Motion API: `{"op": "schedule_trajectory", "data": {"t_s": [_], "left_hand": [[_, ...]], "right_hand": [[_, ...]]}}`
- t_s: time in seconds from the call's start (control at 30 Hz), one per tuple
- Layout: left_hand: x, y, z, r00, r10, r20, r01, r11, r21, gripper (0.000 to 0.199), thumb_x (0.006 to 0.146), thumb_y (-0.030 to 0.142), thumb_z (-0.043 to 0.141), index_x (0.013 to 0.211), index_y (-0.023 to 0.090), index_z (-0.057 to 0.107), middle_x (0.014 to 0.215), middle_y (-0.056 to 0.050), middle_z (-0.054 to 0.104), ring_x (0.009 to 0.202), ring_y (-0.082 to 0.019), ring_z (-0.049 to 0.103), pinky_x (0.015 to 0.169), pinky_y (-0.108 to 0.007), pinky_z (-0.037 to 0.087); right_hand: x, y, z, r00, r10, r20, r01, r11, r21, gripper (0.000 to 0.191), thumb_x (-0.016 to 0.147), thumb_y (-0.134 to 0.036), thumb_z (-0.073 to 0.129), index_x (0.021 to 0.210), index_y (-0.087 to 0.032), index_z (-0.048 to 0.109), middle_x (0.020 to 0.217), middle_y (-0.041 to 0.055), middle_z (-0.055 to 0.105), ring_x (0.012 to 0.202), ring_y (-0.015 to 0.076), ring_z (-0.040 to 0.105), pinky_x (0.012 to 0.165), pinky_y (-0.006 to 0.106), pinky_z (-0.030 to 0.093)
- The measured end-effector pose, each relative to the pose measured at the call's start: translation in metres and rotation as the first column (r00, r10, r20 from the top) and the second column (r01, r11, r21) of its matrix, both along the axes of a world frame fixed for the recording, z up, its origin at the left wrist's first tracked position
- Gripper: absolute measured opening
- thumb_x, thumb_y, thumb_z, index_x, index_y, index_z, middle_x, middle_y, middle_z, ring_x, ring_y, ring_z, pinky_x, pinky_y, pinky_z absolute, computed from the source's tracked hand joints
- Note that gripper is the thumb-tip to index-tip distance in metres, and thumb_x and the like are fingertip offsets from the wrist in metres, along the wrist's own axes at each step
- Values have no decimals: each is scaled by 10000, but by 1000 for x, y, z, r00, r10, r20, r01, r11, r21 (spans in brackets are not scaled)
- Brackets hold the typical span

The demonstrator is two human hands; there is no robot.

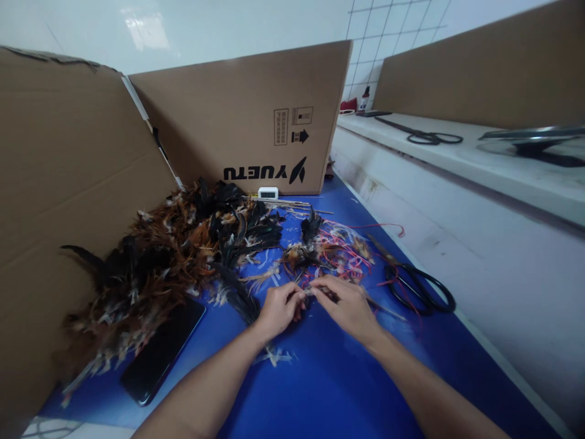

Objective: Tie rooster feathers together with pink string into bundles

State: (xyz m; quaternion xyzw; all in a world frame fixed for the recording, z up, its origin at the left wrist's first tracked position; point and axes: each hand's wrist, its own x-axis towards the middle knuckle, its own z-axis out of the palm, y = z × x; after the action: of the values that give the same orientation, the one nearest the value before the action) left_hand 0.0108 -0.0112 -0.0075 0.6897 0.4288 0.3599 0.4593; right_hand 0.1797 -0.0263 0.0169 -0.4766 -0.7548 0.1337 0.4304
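A: What lies at ten o'clock from the hands?

B: A wide heap of brown and black feathers (183, 247), on the smooth blue surface (329, 384). A tall brown cardboard panel (68, 183) stands at its outer side, I think to keep light feathers from going away.

A: And at eight o'clock?

B: A flat black phone (163, 353), lying just beside the heap, probably to be out of the working place.

A: What does each hand do?

B: The left hand (280, 308) is pinching one end of a small pale and brownish piece (308, 292); the right hand (350, 305) pinches it too, close by. Both are tight, maybe because the piece is thin.

A: Further right?

B: Tangled pink and red string (354, 259) at two o'clock, and black-handled scissors (425, 296) at three, perhaps laid there for easy reach.

A: How does the piece look?

B: It is between the fingertips, whitish at left and darker toward the right. It may be feather; fingers hide most of it, so I cannot tell.
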Motion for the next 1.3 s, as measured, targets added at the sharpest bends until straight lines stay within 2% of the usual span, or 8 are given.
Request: {"op": "schedule_trajectory", "data": {"t_s": [0.33,0.53,0.7,0.8,0.9,1.03,1.13,1.3], "left_hand": [[-1,1,6,1000,-3,24,4,999,-32,301,862,368,452,670,162,559,470,27,526,401,-93,499,449,-193,395],[0,6,-1,974,32,222,13,980,-200,332,814,452,516,685,147,534,490,21,529,389,-83,477,407,-193,410],[1,8,-1,908,64,414,66,954,-294,352,765,477,589,700,137,522,582,-4,582,407,-70,479,411,-200,418],[1,7,1,876,78,475,91,942,-322,360,746,473,620,693,134,513,595,-8,592,396,-62,467,403,-197,398],[0,6,3,850,81,521,119,933,-339,343,746,447,635,699,131,511,616,-10,604,390,-54,461,400,-191,379],[0,4,3,845,40,533,162,931,-328,327,751,432,639,715,127,526,626,-14,612,402,-58,475,413,-196,386],[1,3,3,871,0,491,182,929,-323,366,736,469,642,696,120,541,604,-18,603,405,-64,479,416,-203,398],[2,2,1,889,-42,455,199,932,-304,405,726,507,636,683,110,568,565,-17,587,397,-67,479,405,-198,396]], "right_hand": [[3,2,-2,999,-42,-31,41,999,-11,110,841,-240,541,877,-218,642,803,15,687,704,147,647,665,261,511],[15,9,-4,969,-198,-150,196,980,-28,143,828,-301,552,877,-215,655,828,33,699,689,169,651,663,303,525],[23,15,-9,934,-247,-258,221,967,-126,196,817,-344,556,904,-198,655,765,39,696,630,169,647,592,291,524],[22,16,-11,937,-220,-270,174,967,-184,204,799,-342,575,913,-192,654,765,43,694,626,165,638,566,276,513],[14,14,-11,952,-98,-291,7,954,-300,192,772,-325,604,892,-182,649,750,31,683,634,155,627,577,269,508],[2,8,-7,935,55,-351,-201,896,-396,167,772,-309,605,848,-163,633,736,24,665,657,148,615,600,268,505],[-2,4,-3,936,89,-341,-226,893,-388,156,788,-316,590,764,-166,625,730,22,660,678,148,604,628,274,498],[-5,1,4,926,62,-372,-211,903,-374,173,746,-342,638,684,-186,597,695,-1,635,690,150,593,693,289,490]]}}
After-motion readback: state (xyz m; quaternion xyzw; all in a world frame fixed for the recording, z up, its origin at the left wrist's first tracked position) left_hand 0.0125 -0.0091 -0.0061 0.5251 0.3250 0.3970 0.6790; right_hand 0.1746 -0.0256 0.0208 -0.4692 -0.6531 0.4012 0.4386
